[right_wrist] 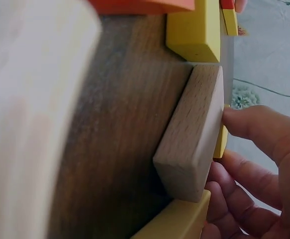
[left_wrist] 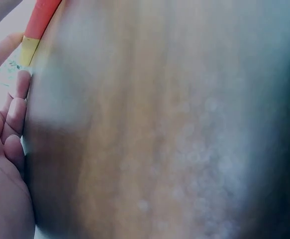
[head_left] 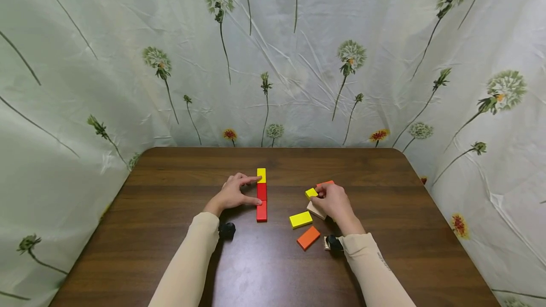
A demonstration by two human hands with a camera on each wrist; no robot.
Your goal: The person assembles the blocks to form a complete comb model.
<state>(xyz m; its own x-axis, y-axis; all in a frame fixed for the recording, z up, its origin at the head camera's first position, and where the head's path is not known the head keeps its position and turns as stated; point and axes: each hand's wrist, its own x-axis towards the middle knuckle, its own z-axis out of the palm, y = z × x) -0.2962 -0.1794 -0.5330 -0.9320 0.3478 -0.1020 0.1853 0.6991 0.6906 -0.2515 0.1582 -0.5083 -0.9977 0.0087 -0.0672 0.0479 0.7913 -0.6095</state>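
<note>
Toward the left of the table, a yellow block [head_left: 261,175] and two red blocks [head_left: 262,212] lie end to end in a straight row. My left hand [head_left: 232,192] is beside this row, its index fingertip touching the yellow block and its thumb touching the nearer red block. Over on the right, my right hand [head_left: 337,203] pinches a small yellow block [head_left: 311,194] between thumb and index finger. A plain wooden block [head_left: 316,211] lies just below that hand. The right wrist view shows the pinched yellow block [right_wrist: 222,142] partly hidden behind the wooden block.
Another yellow block [head_left: 301,220] and an orange block [head_left: 308,238] lie nearer me. A second orange block [head_left: 325,184] is partly hidden behind my right hand. One pale block [head_left: 326,243] shows beside the right wrist camera. Beyond the brown table [head_left: 192,165] hangs a flowered curtain [head_left: 298,60].
</note>
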